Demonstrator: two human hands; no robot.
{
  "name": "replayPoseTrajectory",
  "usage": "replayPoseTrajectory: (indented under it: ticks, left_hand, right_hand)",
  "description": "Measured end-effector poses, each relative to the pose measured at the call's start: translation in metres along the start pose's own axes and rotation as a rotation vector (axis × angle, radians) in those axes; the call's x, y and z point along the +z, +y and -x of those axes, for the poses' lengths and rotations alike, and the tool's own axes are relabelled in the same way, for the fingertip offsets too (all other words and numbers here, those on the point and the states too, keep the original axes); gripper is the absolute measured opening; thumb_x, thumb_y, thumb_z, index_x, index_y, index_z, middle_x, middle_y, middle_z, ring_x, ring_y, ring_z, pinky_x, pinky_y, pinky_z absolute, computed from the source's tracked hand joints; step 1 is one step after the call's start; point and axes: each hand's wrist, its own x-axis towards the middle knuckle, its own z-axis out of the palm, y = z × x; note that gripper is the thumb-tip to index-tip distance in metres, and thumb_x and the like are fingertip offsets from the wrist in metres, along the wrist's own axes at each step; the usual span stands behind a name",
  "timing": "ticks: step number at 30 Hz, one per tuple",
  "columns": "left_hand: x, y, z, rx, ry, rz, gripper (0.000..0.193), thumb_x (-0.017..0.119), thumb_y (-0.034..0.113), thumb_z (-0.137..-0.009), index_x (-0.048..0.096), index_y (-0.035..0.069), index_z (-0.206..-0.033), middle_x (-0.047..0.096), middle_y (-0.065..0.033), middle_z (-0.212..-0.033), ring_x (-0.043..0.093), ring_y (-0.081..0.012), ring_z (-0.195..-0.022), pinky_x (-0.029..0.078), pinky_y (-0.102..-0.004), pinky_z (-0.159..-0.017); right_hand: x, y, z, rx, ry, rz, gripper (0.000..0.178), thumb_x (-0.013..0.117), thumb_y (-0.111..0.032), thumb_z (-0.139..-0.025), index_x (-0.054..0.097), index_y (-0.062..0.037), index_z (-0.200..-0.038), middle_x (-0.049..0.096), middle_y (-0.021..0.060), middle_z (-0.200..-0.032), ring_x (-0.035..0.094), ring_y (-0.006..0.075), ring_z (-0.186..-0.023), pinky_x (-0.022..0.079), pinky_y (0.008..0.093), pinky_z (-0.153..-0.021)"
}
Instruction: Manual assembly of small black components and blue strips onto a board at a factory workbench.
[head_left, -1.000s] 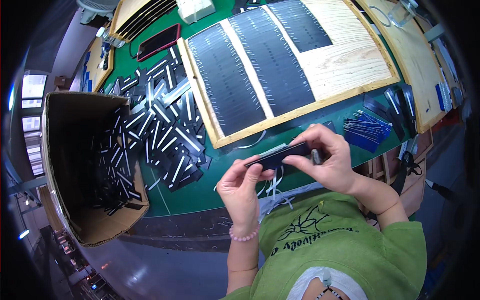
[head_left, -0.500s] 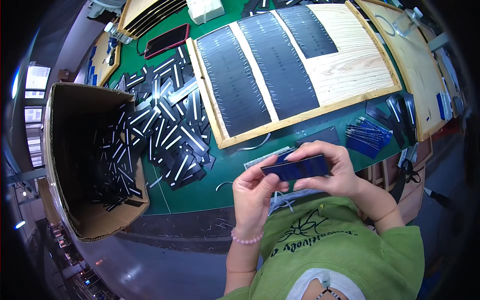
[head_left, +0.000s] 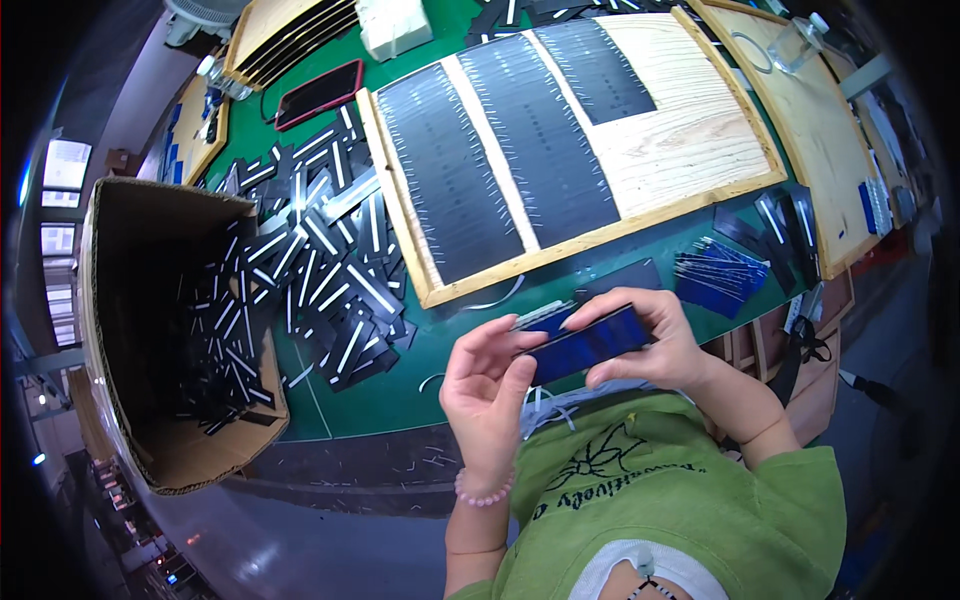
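Note:
A small, glossy dark blue rectangular panel (head_left: 588,346) is held in front of my body, above the near table edge. My right hand (head_left: 660,340) grips its right end, fingers along the top and thumb below. At the left end, my left hand (head_left: 487,385) pinches the corner, thumb in front and curled fingers partly hidden behind. Just behind the panel lie more blue pieces with pale strips (head_left: 545,315). Beyond my hands, a wooden-framed tray (head_left: 700,160) bears columns of dark strips edged with short pale wires.
Left of the tray spreads a heap of black pieces with white stripes (head_left: 340,280), beside a cardboard box (head_left: 180,200) holding similar ones. Blue pieces with thin wires (head_left: 722,278) lie right of my hands. A red-edged phone (head_left: 318,95) and clear bottle (head_left: 798,42) stand farther back.
The panel has tilted so more of its blue face shows. My left hand has shifted left and its fingers have loosened a little. The whole view has shifted slightly.

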Motion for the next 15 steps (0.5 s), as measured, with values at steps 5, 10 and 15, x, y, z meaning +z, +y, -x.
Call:
replayPoseTrajectory:
  ticks: [5, 10, 15]
  left_hand:
    - [0.003, 0.007, 0.000, -0.011, -0.080, -0.201, 0.044, 0.073, 0.001, -0.078, 0.054, 0.000, -0.118, 0.061, -0.0055, -0.096, 0.057, -0.0081, -0.089, 0.047, -0.0209, -0.080]
    - [0.009, 0.013, -0.006, -0.100, -0.108, -0.179, 0.044, 0.075, -0.002, -0.075, 0.055, 0.001, -0.115, 0.058, 0.0017, -0.080, 0.055, -0.0035, -0.075, 0.045, -0.0175, -0.068]
    - [0.008, 0.007, -0.009, -0.151, -0.112, -0.165, 0.041, 0.075, -0.002, -0.075, 0.055, 0.001, -0.111, 0.058, 0.0022, -0.074, 0.052, -0.0018, -0.068, 0.041, -0.0154, -0.061]
  right_hand:
    - [0.003, -0.002, -0.001, 0.002, -0.041, 0.023, 0.048, 0.083, -0.011, -0.069, 0.063, -0.0023, -0.111, 0.066, 0.0076, -0.108, 0.061, 0.0133, -0.102, 0.050, 0.0284, -0.088]
    - [0.009, -0.004, -0.004, 0.028, -0.010, 0.064, 0.047, 0.088, -0.015, -0.061, 0.068, -0.0013, -0.100, 0.068, 0.0086, -0.093, 0.062, 0.0131, -0.081, 0.049, 0.0262, -0.073]
    - [0.011, 0.003, -0.007, -0.217, 0.037, 0.359, 0.048, 0.088, -0.017, -0.057, 0.069, -0.0025, -0.098, 0.068, 0.0090, -0.093, 0.064, 0.0196, -0.086, 0.050, 0.0317, -0.078]
